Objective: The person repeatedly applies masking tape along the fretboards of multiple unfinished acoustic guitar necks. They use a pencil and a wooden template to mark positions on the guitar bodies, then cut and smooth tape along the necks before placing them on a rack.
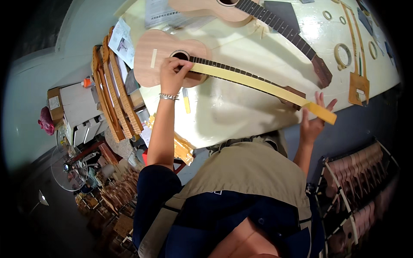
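Observation:
A pale wooden ukulele (pixel 155 58) lies on the white table (pixel 241 112), its dark fretboard running right toward the headstock (pixel 292 92). A long yellow tape strip (pixel 254 82) stretches along the neck's near edge. My left hand (pixel 173 74), with a bracelet on its wrist, presses curled fingertips on the strip's end beside the soundhole (pixel 180 54). My right hand (pixel 315 118) is past the headstock at the table's edge. Its fingers are spread and it holds the strip's free end (pixel 325 113) taut.
A second ukulele (pixel 223 9) lies farther back, neck pointing right. Tape rolls (pixel 343 56) and rings sit at the right. A short tape piece (pixel 186 104) lies on the table. Wooden necks are stacked at left (pixel 114 94) and racked at lower right (pixel 361 172). A fan (pixel 69 170) stands below left.

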A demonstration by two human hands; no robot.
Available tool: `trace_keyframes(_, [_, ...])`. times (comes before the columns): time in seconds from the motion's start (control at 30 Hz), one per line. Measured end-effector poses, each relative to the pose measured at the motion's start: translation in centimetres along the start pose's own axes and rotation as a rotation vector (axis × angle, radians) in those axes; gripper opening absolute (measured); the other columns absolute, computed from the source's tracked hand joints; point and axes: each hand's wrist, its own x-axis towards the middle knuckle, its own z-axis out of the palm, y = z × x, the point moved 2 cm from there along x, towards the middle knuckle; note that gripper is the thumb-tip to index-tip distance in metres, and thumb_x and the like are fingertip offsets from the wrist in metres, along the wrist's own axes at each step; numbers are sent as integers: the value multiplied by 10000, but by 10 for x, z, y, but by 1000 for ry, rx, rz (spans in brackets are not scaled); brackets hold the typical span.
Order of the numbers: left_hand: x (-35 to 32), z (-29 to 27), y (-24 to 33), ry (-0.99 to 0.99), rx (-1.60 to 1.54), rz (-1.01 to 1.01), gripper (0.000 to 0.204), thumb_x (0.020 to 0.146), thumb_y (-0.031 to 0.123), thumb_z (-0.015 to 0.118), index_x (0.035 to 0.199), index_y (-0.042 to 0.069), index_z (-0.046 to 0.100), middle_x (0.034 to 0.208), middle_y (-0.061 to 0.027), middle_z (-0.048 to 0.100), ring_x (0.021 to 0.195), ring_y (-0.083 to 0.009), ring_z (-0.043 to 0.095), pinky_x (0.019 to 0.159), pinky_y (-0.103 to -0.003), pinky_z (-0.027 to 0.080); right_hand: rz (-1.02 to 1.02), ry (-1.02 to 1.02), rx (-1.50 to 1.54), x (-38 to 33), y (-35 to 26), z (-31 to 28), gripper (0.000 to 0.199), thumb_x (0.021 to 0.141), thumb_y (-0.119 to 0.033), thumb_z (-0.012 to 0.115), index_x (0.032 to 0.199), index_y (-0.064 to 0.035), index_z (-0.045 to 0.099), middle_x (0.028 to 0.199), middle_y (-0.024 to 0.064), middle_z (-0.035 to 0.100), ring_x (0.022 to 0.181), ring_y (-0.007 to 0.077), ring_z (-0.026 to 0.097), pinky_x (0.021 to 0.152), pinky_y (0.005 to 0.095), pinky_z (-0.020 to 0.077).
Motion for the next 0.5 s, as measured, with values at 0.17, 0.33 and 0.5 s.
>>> trace_keyframes(0.17, [13,3,-14,-101,-171,-221,162,802,107,690,938,19,683,723,19,610,639,-36,523,577,-175,430,121,-156,-229,-9,14,8,868,807,-172,692,1401,54,100,1076,149,627,1018,175,577,902,290,431])
trace_keyframes(0.33, [18,2,-4,-39,-210,-257,529,751,112,737,1200,-12,487,695,-9,638,578,-40,549,510,-165,420,421,-148,220,-4,7,13,953,834,-106,655,1395,69,-94,945,140,662,903,127,598,853,243,444])
trace_keyframes(0.5, [20,4,-6,-25,-150,-316,643,717,147,770,1223,-17,408,665,-22,639,533,-47,545,472,-175,416,475,-146,193,1,9,12,929,831,-88,652,1398,77,-65,952,142,649,910,144,598,845,247,446])
